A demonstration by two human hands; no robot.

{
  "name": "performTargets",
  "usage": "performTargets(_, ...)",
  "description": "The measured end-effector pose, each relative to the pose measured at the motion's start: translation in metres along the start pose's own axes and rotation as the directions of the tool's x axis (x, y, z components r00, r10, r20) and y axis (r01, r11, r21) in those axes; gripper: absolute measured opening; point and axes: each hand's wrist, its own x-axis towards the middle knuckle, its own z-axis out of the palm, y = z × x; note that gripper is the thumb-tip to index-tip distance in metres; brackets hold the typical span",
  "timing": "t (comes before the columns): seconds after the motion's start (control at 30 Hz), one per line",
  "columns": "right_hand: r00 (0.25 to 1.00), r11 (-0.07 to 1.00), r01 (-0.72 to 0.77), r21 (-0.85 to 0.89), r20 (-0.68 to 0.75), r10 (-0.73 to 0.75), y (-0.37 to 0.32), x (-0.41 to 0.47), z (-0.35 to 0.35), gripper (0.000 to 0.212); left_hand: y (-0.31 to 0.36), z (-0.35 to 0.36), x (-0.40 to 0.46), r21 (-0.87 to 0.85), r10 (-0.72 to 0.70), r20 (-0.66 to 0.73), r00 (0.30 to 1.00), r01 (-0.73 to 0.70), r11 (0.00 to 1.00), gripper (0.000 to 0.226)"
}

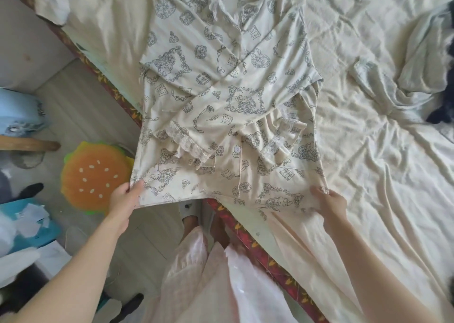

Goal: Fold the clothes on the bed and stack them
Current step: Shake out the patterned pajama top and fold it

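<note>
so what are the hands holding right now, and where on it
Both hands hold the printed pajama top by its bottom hem: the left hand pinches the left corner, the right hand the right corner.

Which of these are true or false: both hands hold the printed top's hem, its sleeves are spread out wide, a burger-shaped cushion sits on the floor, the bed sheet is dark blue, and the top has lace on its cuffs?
1. Both hands hold the printed top's hem. True: the left hand and right hand each grip a bottom corner of the printed top.
2. Its sleeves are spread wide. False: both sleeves are folded in across the front.
3. A burger-shaped cushion sits on the floor. True: the burger cushion lies left of the bed.
4. The sheet is dark blue. False: the bed sheet is cream.
5. The cuffs have lace. True: see the lace cuff.
</note>
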Motion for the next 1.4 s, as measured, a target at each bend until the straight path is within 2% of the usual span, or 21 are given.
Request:
performTargets(0.07, 0.999, 0.989, -0.034, 0.142, 0.024, 0.031, 0.0, -0.008, -0.006, 0.01, 0.001, -0.004, -0.012, -0.118, -0.014, -0.01, 1.0, 0.012, 0.993, 0.012)
performTargets(0.13, 0.995, 0.953, -0.095, 0.289, 0.064, 0.079, 0.001, -0.017, -0.011, 0.009, 0.0, -0.006, -0.025, -0.2, -0.035, -0.003, 0.999, 0.034, 0.979, 0.009)
performTargets(0.27, 0.985, 0.869, -0.165, 0.467, 0.13, 0.118, 0.0, -0.037, -0.02, 0.012, -0.001, -0.007, -0.051, -0.308, -0.04, -0.018, 0.999, 0.032, 0.951, 0.022)
performTargets(0.57, 0.99, 0.783, -0.126, 0.609, 0.132, 0.056, 0.022, -0.079, -0.042, 0.008, -0.003, -0.025, -0.089, -0.363, 0.055, -0.041, 0.998, -0.066, 0.929, 0.02)
performTargets(0.77, 0.976, 0.727, -0.2, 0.657, 0.067, 0.208, 0.065, -0.097, -0.069, 0.009, -0.03, -0.052, -0.114, -0.416, -0.039, -0.096, 0.995, -0.005, 0.909, 0.03)
performTargets(0.87, 0.977, 0.711, -0.204, 0.672, 0.095, 0.191, 0.068, -0.103, -0.076, 0.009, -0.031, -0.058, -0.124, -0.405, -0.012, -0.069, 0.998, -0.016, 0.914, 0.026)
performTargets(1.0, 0.978, 0.604, -0.202, 0.771, 0.193, 0.081, 0.032, -0.103, -0.07, 0.008, 0.002, -0.053, -0.122, -0.444, 0.03, -0.078, 0.996, -0.062, 0.894, 0.028)
performTargets(1.13, 0.971, 0.431, -0.224, 0.874, 0.239, 0.019, -0.016, -0.091, -0.061, 0.013, 0.05, -0.044, -0.107, -0.493, 0.093, -0.111, 0.989, -0.136, 0.859, 0.029)
performTargets(1.23, 0.967, 0.377, -0.227, 0.898, 0.255, -0.025, -0.052, -0.079, -0.055, 0.01, 0.09, -0.035, -0.093, -0.525, 0.139, -0.142, 0.98, -0.193, 0.829, 0.016)
performTargets(1.33, 0.962, 0.317, -0.241, 0.917, 0.269, -0.047, -0.087, -0.065, -0.048, 0.026, 0.13, -0.025, -0.074, -0.541, 0.172, -0.165, 0.971, -0.235, 0.808, 0.006)
performTargets(1.4, 0.954, 0.244, -0.271, 0.931, 0.293, -0.06, -0.114, -0.051, -0.041, 0.028, 0.16, -0.017, -0.057, -0.522, 0.191, -0.164, 0.968, -0.249, 0.816, 0.003)
